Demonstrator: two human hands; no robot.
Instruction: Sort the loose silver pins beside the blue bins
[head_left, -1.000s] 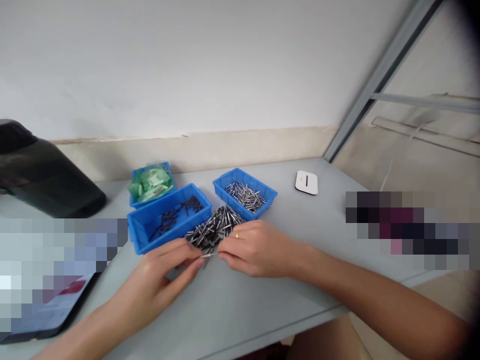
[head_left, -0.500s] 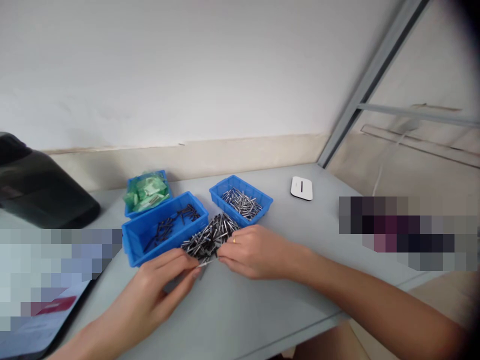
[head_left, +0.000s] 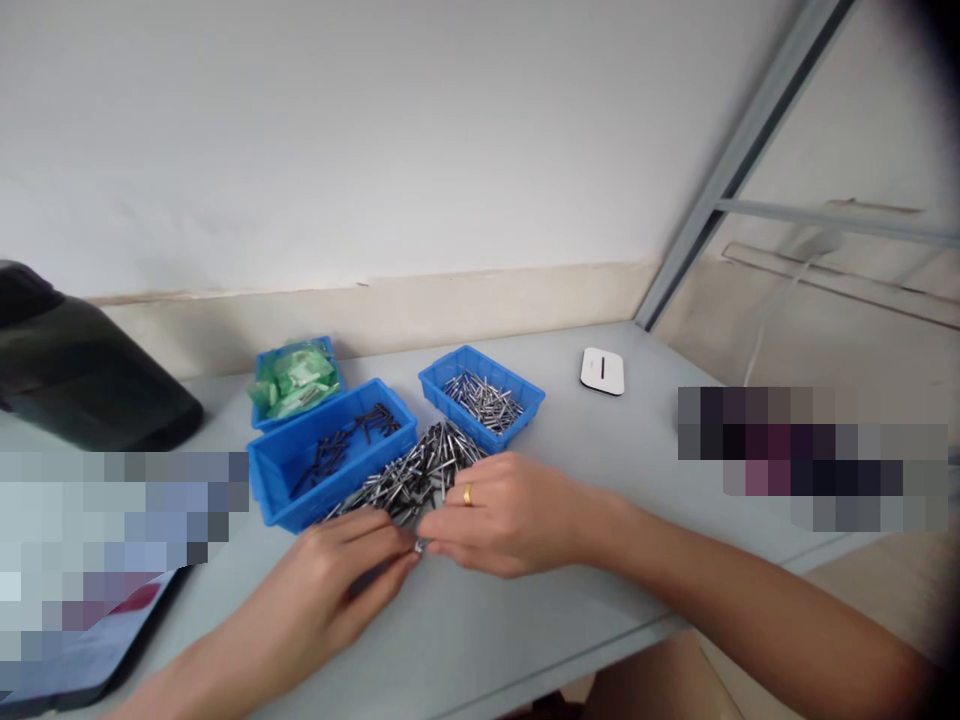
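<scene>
My left hand (head_left: 352,565) is closed in a pinch, with the tip of a small silver metal pin (head_left: 420,546) showing at its fingertips. Close against it is my right hand (head_left: 502,515), a ring on one finger, its fingers curled together; what they hold is hidden. Just behind both hands lies a heap of slim silver and dark metal pins (head_left: 420,470) on the grey table (head_left: 480,640). A blue bin (head_left: 281,505) with dark screw-like pieces (head_left: 330,452) adjoins the heap on the left. Another blue bin (head_left: 517,388), behind the heap, contains silver pins (head_left: 484,400).
Behind the left bin is a small blue bin (head_left: 259,415) with a green plastic bag (head_left: 296,380). A dark bottle (head_left: 97,370) stands at far left, above a partly blurred flat device (head_left: 112,650). A white box (head_left: 602,371) sits back right, near a metal frame post (head_left: 690,250).
My left hand has moved right and slightly down. My right hand has shifted a little left and down, so the fingertips are closer together. The silver pin is now mostly hidden between them.
</scene>
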